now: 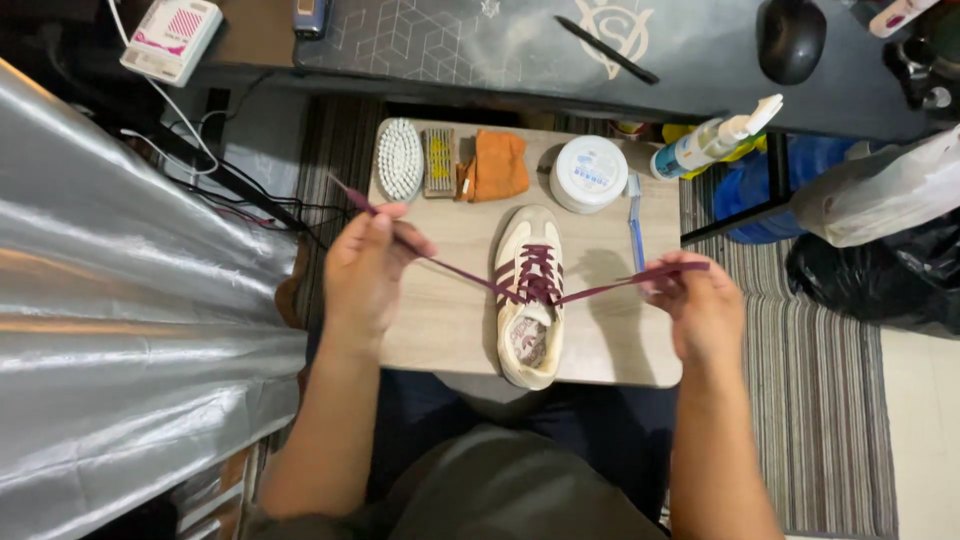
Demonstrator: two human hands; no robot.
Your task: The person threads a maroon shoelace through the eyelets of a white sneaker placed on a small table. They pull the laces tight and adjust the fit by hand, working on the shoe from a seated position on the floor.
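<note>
The left hand and right hand each pinch an end of the maroon flat shoelace, pulled taut to 9 and 3 o'clock from the cream low-top sneaker at the middle of the small wooden table. At 12 o'clock sits a round white tub with a blue label; at 1 o'clock a white spray bottle lies tilted.
</note>
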